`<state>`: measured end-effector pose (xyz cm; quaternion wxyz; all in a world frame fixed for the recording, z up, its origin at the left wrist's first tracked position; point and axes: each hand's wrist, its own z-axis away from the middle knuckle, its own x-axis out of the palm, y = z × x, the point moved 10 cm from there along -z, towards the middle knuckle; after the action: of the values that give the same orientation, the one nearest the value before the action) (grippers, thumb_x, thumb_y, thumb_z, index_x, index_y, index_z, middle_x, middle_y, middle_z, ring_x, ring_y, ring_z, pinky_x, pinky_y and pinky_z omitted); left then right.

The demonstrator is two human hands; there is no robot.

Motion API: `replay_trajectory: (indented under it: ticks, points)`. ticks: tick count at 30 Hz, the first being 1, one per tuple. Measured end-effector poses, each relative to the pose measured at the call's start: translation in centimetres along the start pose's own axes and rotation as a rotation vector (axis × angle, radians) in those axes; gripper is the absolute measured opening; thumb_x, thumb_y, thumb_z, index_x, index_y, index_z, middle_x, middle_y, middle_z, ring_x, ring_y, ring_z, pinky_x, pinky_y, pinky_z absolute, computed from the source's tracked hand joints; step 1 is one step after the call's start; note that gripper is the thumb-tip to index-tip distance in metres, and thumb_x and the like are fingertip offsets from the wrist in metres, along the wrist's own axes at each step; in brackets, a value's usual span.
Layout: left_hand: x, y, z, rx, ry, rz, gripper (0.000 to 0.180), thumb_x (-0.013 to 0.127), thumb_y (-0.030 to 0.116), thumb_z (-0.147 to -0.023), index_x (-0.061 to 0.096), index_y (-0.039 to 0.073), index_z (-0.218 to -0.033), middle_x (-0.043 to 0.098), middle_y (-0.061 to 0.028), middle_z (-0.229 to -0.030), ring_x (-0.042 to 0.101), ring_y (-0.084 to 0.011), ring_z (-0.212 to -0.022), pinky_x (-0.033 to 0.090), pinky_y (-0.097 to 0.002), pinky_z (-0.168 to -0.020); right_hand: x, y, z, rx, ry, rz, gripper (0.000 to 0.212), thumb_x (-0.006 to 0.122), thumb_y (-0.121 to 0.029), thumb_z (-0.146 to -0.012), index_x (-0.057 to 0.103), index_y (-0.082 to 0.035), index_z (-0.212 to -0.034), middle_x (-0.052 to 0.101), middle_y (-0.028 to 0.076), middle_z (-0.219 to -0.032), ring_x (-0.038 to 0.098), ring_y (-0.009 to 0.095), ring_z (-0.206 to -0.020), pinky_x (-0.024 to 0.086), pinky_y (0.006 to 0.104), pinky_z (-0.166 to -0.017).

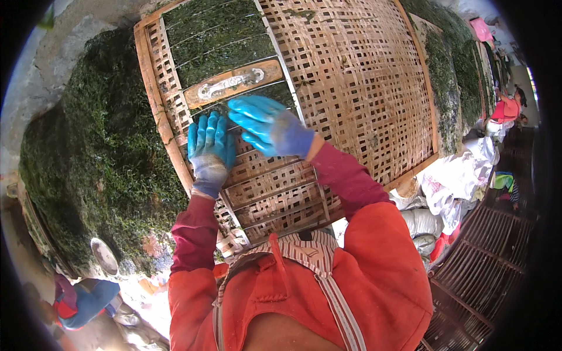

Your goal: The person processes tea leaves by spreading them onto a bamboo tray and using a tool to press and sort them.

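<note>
Woven bamboo tray (pixel 351 76) fills my far view, green seaweed (pixel 216 35) spread in strips on its left part. My left hand (pixel 209 146) lies open, fingers flat on the seaweed's near edge. My right hand (pixel 266 126) hovers just beside it, open, below a wooden block (pixel 233 83). Heaped seaweed (pixel 99 152) sits left.

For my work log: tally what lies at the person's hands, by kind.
Blue-gloved hands: 2 (left hand, right hand)
Wooden block with a metal handle: 1
Woven bamboo tray: 1
Spread green sheet on the tray: 1
Heap of green stuff beside the tray: 1
Total: 6
</note>
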<state>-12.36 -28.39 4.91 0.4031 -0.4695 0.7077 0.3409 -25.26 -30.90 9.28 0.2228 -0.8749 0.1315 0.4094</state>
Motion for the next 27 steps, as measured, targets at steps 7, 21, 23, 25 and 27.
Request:
replay_trajectory:
  ticks: [7,21,23,25,27]
  points:
    - [0.1,-1.0,0.1,-0.145,-0.069,-0.066,0.047,0.064,0.035,-0.096,0.062,0.015,-0.138,0.058,-0.0058,-0.148,0.042,-0.0293,-0.147,0.020,-0.0557,-0.124,-1.3,4.3,2.9,0.108,-0.124,0.211,0.045,0.069,-0.019,-0.093,0.065,-0.008,-0.137,0.059,0.008,-0.146,0.056,0.028,-0.135,0.040,0.0486,-0.119]
    - [-5.9,-12.4,-3.8,-0.398,0.583,0.985,0.037,0.064,0.011,-0.102,0.062,-0.002,-0.137,0.066,-0.0124,-0.136,0.061,-0.0162,-0.119,0.049,-0.0330,-0.104,-4.2,1.5,0.0,0.112,0.127,0.108,0.034,0.073,-0.012,-0.087,0.070,-0.002,-0.120,0.065,0.015,-0.134,0.054,0.032,-0.135,0.050,0.0517,-0.107]
    - [-6.5,-9.9,-7.0,-0.141,0.442,0.528,0.040,0.065,0.018,-0.101,0.063,-0.005,-0.133,0.064,-0.0152,-0.136,0.058,-0.0216,-0.128,0.046,-0.0327,-0.110,-3.0,4.5,3.4,0.243,-0.170,0.473,0.031,0.066,-0.016,-0.094,0.072,-0.003,-0.122,0.067,0.015,-0.133,0.051,0.030,-0.140,0.050,0.0539,-0.106]
    - [-3.0,-5.5,-10.4,-0.109,0.066,0.175,0.033,0.070,0.031,-0.098,0.071,0.009,-0.122,0.056,-0.0132,-0.149,0.050,-0.0366,-0.139,0.041,-0.0465,-0.117,-3.2,4.3,3.7,0.221,-0.211,0.506,0.033,0.063,-0.021,-0.099,0.071,-0.003,-0.125,0.070,0.014,-0.129,0.056,0.026,-0.133,0.052,0.0486,-0.104]
    - [0.3,-3.8,-11.3,-0.088,-0.059,0.321,0.024,0.073,0.029,-0.093,0.073,0.013,-0.112,0.055,-0.0114,-0.151,0.042,-0.0413,-0.145,0.036,-0.0521,-0.120,-4.8,6.0,3.4,0.379,-0.147,0.160,0.035,0.062,-0.024,-0.102,0.070,-0.002,-0.128,0.072,0.012,-0.124,0.061,0.021,-0.124,0.053,0.0424,-0.100]
